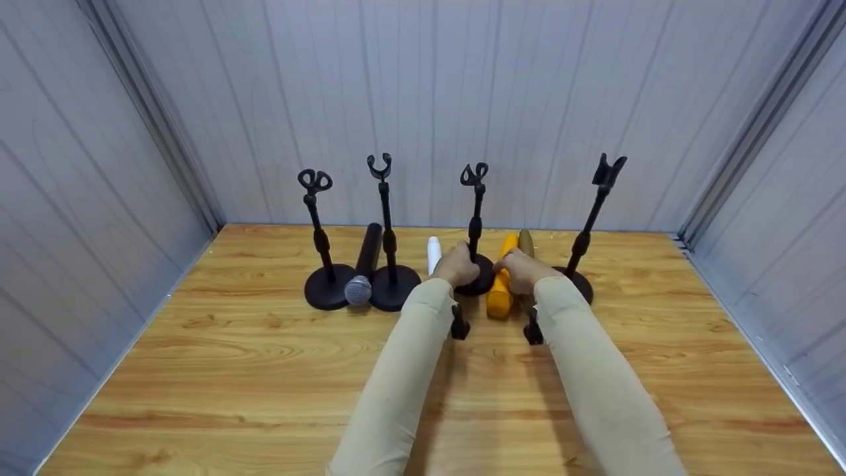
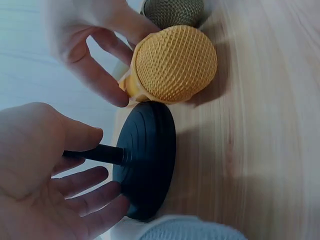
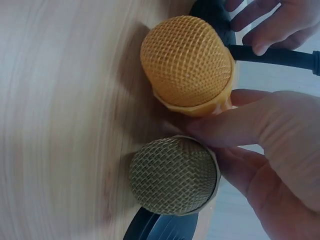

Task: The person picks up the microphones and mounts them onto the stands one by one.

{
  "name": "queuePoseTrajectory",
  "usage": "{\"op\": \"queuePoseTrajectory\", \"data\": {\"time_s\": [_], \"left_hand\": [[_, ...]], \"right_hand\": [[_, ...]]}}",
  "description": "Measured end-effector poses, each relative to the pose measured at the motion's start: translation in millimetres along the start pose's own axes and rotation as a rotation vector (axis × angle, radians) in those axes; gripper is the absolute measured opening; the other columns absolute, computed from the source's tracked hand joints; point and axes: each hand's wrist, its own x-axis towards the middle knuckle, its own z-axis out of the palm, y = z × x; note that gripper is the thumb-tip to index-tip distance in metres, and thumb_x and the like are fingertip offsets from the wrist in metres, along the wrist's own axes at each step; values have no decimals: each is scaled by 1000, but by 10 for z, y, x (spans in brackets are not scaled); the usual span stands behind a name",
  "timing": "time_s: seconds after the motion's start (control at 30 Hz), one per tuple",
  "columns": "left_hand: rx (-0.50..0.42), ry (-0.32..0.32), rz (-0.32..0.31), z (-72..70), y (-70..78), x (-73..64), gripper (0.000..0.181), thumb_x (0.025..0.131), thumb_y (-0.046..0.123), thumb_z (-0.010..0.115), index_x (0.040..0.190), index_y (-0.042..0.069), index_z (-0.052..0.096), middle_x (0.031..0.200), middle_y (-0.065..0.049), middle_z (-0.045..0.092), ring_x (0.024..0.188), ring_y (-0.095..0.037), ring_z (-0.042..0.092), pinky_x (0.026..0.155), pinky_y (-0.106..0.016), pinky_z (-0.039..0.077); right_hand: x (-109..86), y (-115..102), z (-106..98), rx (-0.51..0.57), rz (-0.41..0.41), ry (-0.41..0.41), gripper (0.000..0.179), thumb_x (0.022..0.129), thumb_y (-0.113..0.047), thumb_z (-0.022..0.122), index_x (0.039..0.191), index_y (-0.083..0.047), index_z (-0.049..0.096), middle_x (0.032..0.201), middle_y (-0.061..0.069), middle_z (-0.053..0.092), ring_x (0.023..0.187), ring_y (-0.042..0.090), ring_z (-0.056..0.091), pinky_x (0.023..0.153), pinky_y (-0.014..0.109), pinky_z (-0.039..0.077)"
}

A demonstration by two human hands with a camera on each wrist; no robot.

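My left hand holds the thin black pole of a microphone stand, thumb and index finger at the pole just above its round base, the other fingers loosely spread. My right hand pinches the body of a yellow microphone between thumb and fingers. This microphone lies on the table beside the stand's base, its mesh head towards me. An olive microphone lies right of it, partly behind my right hand. To the left of the stand a white microphone lies partly hidden by my left hand.
Two black stands stand on the left, with a black microphone lying between them. Another stand is on the right, its base partly covered by my right arm. Panel walls enclose the wooden table.
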Motion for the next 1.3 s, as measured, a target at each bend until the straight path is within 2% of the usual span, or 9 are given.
{"op": "queuePoseTrajectory", "data": {"time_s": [0.13,0.23,0.5,0.7,0.87,0.97,1.1,1.3], "left_hand": [[20,-40,-11,9,6,25,51,98,16,59,146,1,45,140,-16,58,123,-27,58,103,-37,46],[54,-65,-16,5,2,30,54,99,16,58,149,2,42,141,-16,57,124,-27,58,104,-38,45],[143,-95,1,-23,-41,24,53,100,12,55,150,5,39,138,-15,60,122,-29,60,100,-38,47],[210,-110,10,-55,-47,-29,51,101,14,53,150,7,40,134,-17,62,120,-30,61,98,-38,48],[224,-138,16,-80,-46,-63,52,102,14,53,152,7,38,136,-16,61,120,-29,61,97,-38,48],[229,-143,23,-83,-62,-83,54,102,14,53,153,6,36,138,-16,60,121,-29,61,97,-38,48],[239,-140,46,-79,-90,-108,53,101,13,53,151,5,38,137,-16,61,120,-29,61,98,-38,48],[253,-139,76,-74,-101,-116,53,102,13,53,152,6,39,136,-14,61,118,-28,62,98,-37,48]], "right_hand": [[-10,0,33,11,42,-24,53,92,14,53,141,-3,60,146,28,38,129,37,47,96,41,45],[-6,-9,62,15,59,-33,55,91,14,55,141,-6,60,150,26,34,129,38,49,96,41,47],[-13,-49,93,-15,51,-20,55,92,15,59,141,-8,61,152,22,34,125,39,53,99,45,48],[-50,-69,116,-89,-34,-42,59,85,20,64,138,-7,60,144,17,46,125,38,54,103,49,46],[-73,-8,160,-153,-130,-21,58,81,20,69,130,-12,63,141,14,52,122,37,57,104,51,45],[-78,48,196,-187,-238,31,53,83,18,67,125,-14,67,142,15,53,122,40,57,104,54,45],[-97,125,244,-152,-355,121,45,89,15,61,123,-13,67,139,17,55,120,40,58,103,53,46],[-137,217,275,-70,-420,222,41,93,12,56,125,-12,65,135,15,56,114,36,61,100,52,49]]}}
